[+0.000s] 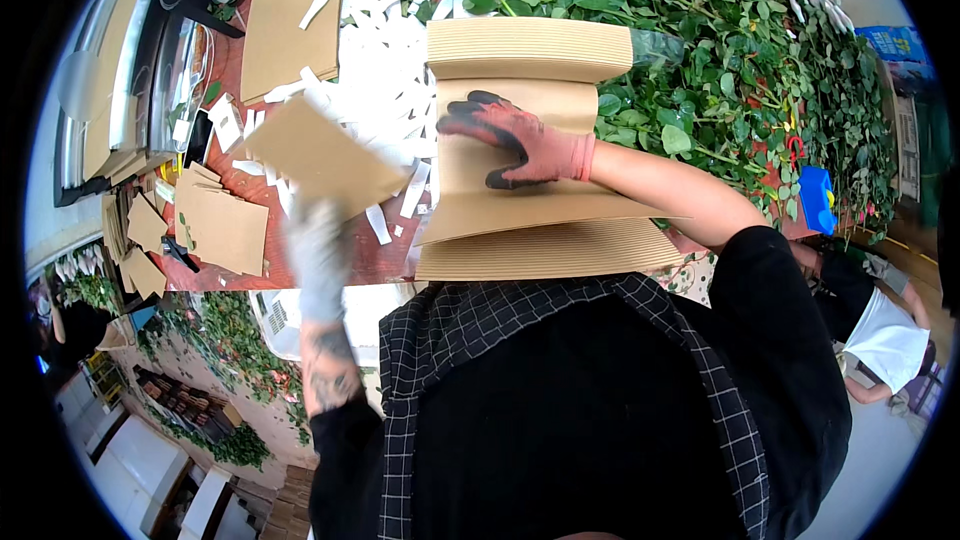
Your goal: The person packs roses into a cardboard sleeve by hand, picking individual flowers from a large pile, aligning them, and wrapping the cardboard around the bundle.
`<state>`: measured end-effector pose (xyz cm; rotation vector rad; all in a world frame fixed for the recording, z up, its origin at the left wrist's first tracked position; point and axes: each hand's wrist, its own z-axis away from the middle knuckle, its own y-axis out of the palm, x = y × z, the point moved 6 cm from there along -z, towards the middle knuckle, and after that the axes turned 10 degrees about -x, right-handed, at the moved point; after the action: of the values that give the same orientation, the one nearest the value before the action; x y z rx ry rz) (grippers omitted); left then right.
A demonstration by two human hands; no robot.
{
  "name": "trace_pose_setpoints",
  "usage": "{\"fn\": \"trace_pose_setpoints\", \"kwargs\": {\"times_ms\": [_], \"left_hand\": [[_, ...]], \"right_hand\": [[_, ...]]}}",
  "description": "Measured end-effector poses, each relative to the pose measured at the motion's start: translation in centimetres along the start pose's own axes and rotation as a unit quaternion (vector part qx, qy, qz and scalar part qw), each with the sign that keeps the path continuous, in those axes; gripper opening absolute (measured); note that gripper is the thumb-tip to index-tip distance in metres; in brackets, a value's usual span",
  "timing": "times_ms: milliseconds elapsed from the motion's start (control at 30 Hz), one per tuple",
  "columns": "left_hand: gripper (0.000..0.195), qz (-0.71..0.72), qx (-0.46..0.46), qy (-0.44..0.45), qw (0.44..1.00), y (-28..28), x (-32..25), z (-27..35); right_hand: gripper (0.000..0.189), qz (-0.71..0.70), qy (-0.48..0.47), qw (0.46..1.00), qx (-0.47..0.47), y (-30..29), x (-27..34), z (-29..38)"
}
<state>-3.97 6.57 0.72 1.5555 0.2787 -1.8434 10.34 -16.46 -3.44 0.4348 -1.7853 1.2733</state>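
Note:
My left hand (319, 247), in a pale glove and blurred by motion, grips a square piece of brown cardboard (322, 154) above the table's front left part. A red glove with black fingertips covers my right hand (517, 139), which lies spread, palm down, on a large brown cardboard sheet (465, 165). That sheet tops a stack of corrugated cardboard (525, 255) at the table's front edge, right before me. Across its far end sits a thick bundle of folded corrugated cardboard (525, 49). White net sleeves (382, 97) are heaped between the stack and the tall brown sheets (289, 22).
Leafy green stems (675, 7) cover the far and right parts of the red table (375, 259). Cut cardboard pieces (221, 221) lie at the left edge, near a phone (199, 139). A blue container (817, 199) stands at the right. Another person (885, 337) is farther right.

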Motion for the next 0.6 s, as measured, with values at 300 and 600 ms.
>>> {"fn": "trace_pose_setpoints", "kwargs": {"times_ms": [300,600], "left_hand": [[0.035,-0.296,0.369,-0.147,0.869,10.2,8.5,-0.7],[0.052,-0.190,0.583,-0.155,0.775,11.9,5.0,1.9]], "right_hand": [[0.026,-0.203,0.264,0.933,-0.136,-4.5,2.7,4.2],[0.028,-0.371,0.448,0.806,-0.115,-4.1,-1.3,4.8]]}}
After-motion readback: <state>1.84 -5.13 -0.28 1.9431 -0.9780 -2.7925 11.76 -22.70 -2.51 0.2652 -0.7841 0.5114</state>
